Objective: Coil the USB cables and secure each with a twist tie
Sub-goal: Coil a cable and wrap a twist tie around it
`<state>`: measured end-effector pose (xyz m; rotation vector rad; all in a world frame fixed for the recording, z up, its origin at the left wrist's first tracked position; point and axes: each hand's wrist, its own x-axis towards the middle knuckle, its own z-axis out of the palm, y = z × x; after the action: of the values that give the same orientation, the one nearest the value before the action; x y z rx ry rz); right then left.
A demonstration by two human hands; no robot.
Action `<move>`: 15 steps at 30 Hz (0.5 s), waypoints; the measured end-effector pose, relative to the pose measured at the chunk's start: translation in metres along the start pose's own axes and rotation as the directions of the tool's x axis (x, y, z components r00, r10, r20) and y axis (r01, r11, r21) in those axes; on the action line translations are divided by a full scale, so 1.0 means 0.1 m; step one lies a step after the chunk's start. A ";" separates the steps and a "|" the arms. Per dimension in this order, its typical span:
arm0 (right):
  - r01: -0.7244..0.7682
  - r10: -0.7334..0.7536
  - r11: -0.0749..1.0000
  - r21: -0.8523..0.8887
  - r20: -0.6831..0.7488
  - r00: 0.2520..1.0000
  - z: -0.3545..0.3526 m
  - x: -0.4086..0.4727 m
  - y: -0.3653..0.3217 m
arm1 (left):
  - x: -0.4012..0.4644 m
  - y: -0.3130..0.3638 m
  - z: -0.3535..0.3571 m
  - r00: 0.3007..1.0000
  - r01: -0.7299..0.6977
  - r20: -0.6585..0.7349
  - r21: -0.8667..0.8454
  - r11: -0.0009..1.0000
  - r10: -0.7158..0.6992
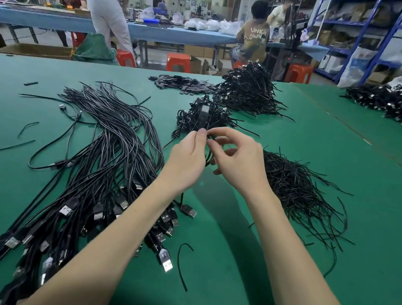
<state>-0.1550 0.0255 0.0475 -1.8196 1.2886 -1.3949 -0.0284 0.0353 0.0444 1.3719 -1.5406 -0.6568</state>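
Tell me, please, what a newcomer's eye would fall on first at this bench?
Probably the two hands, left hand and right hand, pinching a black cable together at centre. Next, the broad bundle of uncoiled USB cables fanned across the green table on the left, and the twist ties heaped on the right.

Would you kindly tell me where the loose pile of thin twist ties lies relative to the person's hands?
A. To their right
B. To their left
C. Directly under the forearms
A: the twist ties fan out on the green table beside the right hand, opposite the uncoiled USB cables.
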 end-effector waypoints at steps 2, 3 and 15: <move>0.108 -0.116 0.989 -0.098 -0.080 0.990 -0.01 0.02 0.01 | 0.01 0.01 0.00 1.000 0.016 0.022 -0.030 0.999 -0.016; 0.113 -0.125 0.988 -0.107 -0.108 0.986 -0.01 0.03 0.02 | 0.02 0.00 0.00 0.999 0.031 0.039 -0.069 0.997 -0.029; -0.237 0.292 0.875 0.421 -0.072 0.954 0.02 -0.01 0.01 | 0.03 0.01 -0.01 0.991 -0.043 0.125 -0.060 0.997 0.051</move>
<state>-0.1537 0.0251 0.0453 -1.2384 1.1501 -1.5137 -0.0276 0.0329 0.0470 1.2678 -1.6365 -0.7657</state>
